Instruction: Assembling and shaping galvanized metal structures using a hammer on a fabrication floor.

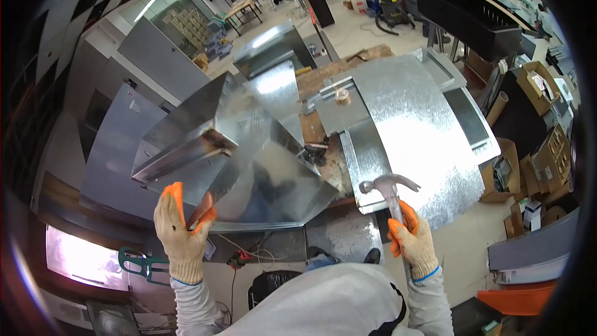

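My left hand (181, 231), in a cream glove with orange fingertips, grips the near edge of a folded galvanised sheet-metal duct piece (249, 162) that stands tilted on the workbench. My right hand (413, 242), gloved the same way, is closed round the handle of a steel claw hammer (388, 188). The hammer head is raised to the right of the duct piece, above the near edge of a large curved galvanised sheet (416, 130).
More metal sheets and trays (472, 118) cover the wooden bench (323, 74). A roll of tape (341, 96) lies on a sheet. Cardboard boxes (541, 162) stand on the floor at right. A dark tool (316, 152) lies mid-bench. Grey cabinets (155, 62) at left.
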`<act>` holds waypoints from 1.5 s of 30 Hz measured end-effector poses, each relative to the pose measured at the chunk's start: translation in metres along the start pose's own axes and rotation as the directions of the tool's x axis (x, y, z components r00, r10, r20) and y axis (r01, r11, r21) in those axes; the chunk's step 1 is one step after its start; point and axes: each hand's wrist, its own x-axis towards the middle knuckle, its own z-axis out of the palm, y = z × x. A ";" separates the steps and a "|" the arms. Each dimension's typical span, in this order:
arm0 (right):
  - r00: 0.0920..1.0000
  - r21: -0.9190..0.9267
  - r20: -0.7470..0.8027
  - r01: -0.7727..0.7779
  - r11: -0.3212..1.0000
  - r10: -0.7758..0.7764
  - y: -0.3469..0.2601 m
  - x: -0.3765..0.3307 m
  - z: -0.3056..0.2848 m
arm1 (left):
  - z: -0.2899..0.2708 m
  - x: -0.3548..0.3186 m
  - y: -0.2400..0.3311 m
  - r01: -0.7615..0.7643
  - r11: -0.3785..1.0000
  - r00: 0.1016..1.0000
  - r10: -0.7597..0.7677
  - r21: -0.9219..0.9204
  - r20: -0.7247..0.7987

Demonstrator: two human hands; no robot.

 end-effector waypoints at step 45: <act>0.966 -0.519 0.027 -0.206 0.829 0.257 0.199 0.088 0.020 | -0.112 0.016 -0.049 0.716 0.674 0.678 -0.609 -0.182 0.413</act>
